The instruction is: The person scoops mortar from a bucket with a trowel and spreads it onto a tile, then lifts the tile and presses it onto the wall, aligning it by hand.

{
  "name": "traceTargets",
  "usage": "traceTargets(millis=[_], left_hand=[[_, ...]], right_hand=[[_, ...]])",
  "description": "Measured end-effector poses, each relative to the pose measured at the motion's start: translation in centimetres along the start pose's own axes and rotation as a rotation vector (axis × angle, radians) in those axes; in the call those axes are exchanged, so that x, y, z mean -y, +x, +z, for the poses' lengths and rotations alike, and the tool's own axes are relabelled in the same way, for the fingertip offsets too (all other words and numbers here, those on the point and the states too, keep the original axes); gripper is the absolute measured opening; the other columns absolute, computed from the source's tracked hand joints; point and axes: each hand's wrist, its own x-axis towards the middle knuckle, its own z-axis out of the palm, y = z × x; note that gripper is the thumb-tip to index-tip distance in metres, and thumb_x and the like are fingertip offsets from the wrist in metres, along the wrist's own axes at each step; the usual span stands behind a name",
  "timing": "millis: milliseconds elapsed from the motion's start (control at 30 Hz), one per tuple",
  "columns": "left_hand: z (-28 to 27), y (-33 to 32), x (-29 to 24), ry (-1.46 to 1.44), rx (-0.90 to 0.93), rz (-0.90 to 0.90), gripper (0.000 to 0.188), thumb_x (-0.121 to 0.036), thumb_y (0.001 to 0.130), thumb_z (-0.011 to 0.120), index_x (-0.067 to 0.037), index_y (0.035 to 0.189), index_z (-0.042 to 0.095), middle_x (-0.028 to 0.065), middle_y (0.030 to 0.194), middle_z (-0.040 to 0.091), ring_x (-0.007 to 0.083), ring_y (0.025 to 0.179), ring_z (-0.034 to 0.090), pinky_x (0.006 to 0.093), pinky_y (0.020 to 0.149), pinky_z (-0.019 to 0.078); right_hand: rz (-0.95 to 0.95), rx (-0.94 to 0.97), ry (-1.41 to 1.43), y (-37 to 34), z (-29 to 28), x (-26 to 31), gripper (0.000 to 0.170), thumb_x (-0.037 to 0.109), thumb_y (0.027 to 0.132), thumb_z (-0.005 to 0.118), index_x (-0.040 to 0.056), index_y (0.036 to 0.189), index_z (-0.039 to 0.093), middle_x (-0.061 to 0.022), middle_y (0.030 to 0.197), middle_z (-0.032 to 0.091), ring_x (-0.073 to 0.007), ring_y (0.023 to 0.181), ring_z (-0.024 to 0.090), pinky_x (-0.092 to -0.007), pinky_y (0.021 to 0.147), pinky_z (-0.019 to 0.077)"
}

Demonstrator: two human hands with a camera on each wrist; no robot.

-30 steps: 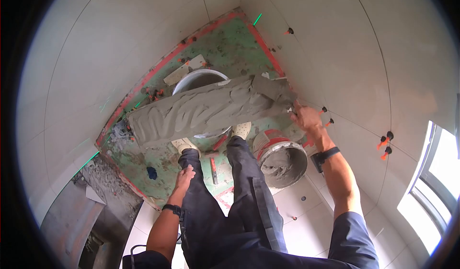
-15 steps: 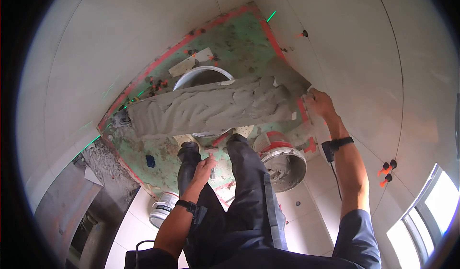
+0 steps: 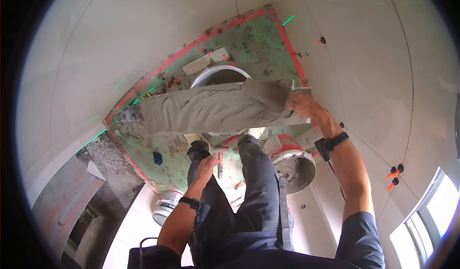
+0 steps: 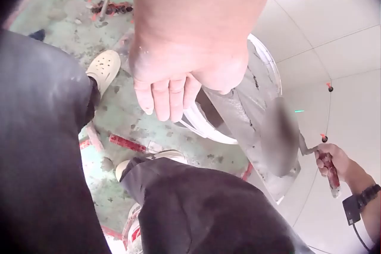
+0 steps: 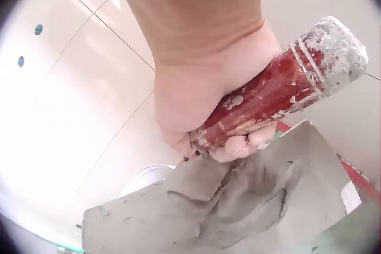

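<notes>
My right hand (image 3: 305, 107) grips the red, mortar-caked handle (image 5: 262, 102) of a trowel. Its flat grey blade (image 3: 269, 93) lies over the right end of a long tile strip (image 3: 308, 121). Ridged grey mortar (image 3: 191, 108) covers most of that strip, which rests across the top of a white bucket (image 3: 221, 69). In the left wrist view the blade appears as a blurred oval. My left hand (image 3: 206, 169) hangs over the left leg with fingers loosely bent and nothing in them, short of the strip's near side.
A bucket of mortar (image 3: 294, 168) stands right of my legs; another white bucket (image 3: 166, 206) is at left. Between my feet lies a hammer (image 3: 220, 165). Tile offcuts (image 3: 197, 65) and orange-black tile clips (image 3: 170, 82) lie on the green floor. Tiled walls meet beyond; a window (image 3: 431, 211) is at right.
The trowel swung out past the strip's right end, then came back left over the mortar there. My left hand moved from the left knee toward the gap between the legs.
</notes>
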Motion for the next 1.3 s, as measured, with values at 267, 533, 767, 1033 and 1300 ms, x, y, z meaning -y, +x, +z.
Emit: traceTargets(millis=[267,533,767,1033,1300], left_hand=[[-4.2,-1.4,1.8,0.142,0.059,-0.128,0.06,-0.05,0.098,0.049,0.004,0.123,0.059,0.0158,0.112,0.067,0.0233,0.104,0.063,0.0353,0.098,0.0457],[-10.0,-1.3,2.2,0.205,0.082,-0.11,0.059,-0.05,0.098,0.048,0.003,0.123,0.06,0.0138,0.108,0.068,0.0222,0.101,0.062,0.0341,0.095,0.0468],[-18.1,-1.2,1.8,0.199,0.036,-0.119,0.06,-0.052,0.096,0.052,0.003,0.119,0.062,0.0149,0.106,0.069,0.0225,0.1,0.064,0.0338,0.093,0.0487],[-21.5,0.1,3.1,0.238,-0.066,-0.137,0.058,-0.051,0.09,0.062,0.003,0.111,0.065,0.0091,0.09,0.069,0.0169,0.083,0.062,0.0273,0.079,0.0478],[-10.9,-1.0,2.5,0.188,0.084,-0.083,0.052,-0.046,0.096,0.057,0.003,0.113,0.065,0.0098,0.096,0.069,0.0174,0.087,0.063,0.0288,0.081,0.0484]], right_hand=[[0.195,-0.211,-0.142,-4.5,1.6,4.2,0.036,0.033,0.091,0.052,0.0006,0.103,0.063,-0.0278,0.092,0.064,-0.0472,0.09,0.06,-0.051,0.076,0.0496],[0.515,-0.28,0.786,-5.6,11.3,16.4,0.035,0.03,0.092,0.056,-0.0042,0.098,0.06,-0.0099,0.073,0.058,-0.0168,0.06,0.055,-0.035,0.053,0.0452],[0.392,-0.245,0.661,-5.2,15.4,17.8,0.039,0.033,0.089,0.056,-0.0015,0.105,0.059,-0.0171,0.075,0.064,-0.0281,0.066,0.063,-0.0404,0.062,0.0503],[0.526,-0.443,-0.316,-16.0,10.0,10.1,0.04,0.03,0.086,0.063,0.0035,0.112,0.049,-0.0211,0.08,0.067,-0.0405,0.075,0.066,-0.0515,0.069,0.0525],[0.459,-0.417,-0.477,-13.6,8.6,8.1,0.03,0.02,0.088,0.051,0.0022,0.112,0.051,-0.0217,0.095,0.067,-0.0386,0.078,0.068,-0.0475,0.068,0.0544]])
